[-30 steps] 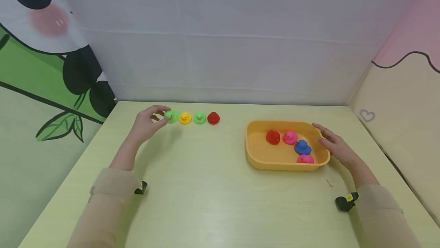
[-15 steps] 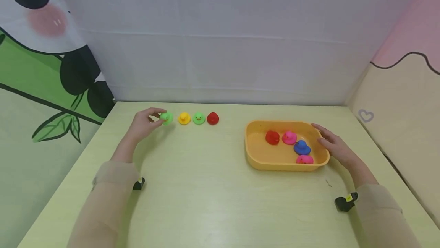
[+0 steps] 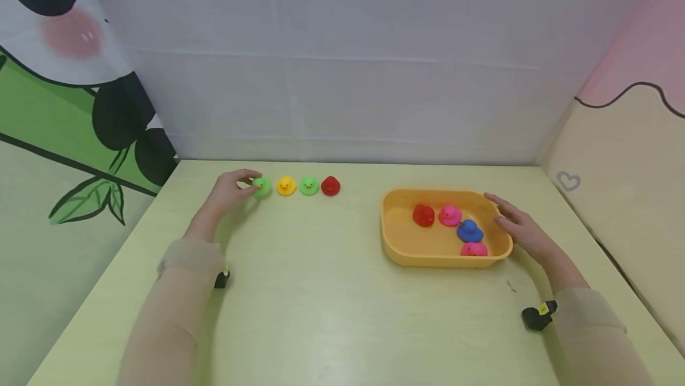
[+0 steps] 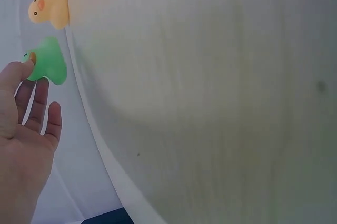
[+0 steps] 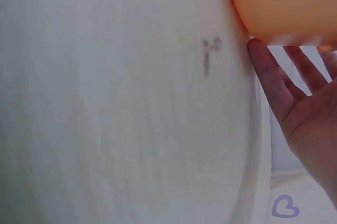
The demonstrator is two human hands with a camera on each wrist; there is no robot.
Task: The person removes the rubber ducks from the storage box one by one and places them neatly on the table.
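Note:
My left hand (image 3: 231, 191) pinches a green rubber duck (image 3: 261, 186) at the left end of a row of ducks. In the left wrist view the thumb presses by its orange bill, with fingertips at its underside. Beside it in the row come a yellow duck (image 3: 286, 186), another green duck (image 3: 308, 185) and a red duck (image 3: 330, 186). At the right, my right hand (image 3: 521, 226) touches the end of a yellow plastic basin (image 3: 423, 259), its fingers extended along the rim. The right wrist view shows the thumb (image 5: 271, 74) against the basin's outer wall.
In the basin lie a red duck (image 3: 424, 215), a pink duck (image 3: 450, 216), a blue duck (image 3: 470, 231) and a second pink duck (image 3: 474, 249). A white cloth wall (image 3: 353, 100) rises behind the pale table (image 3: 321, 314); patterned panels stand at both sides.
The left hand has moved the green duck left, widening its gap from the yellow duck, then slightly back right. The right hand has stayed at the basin.

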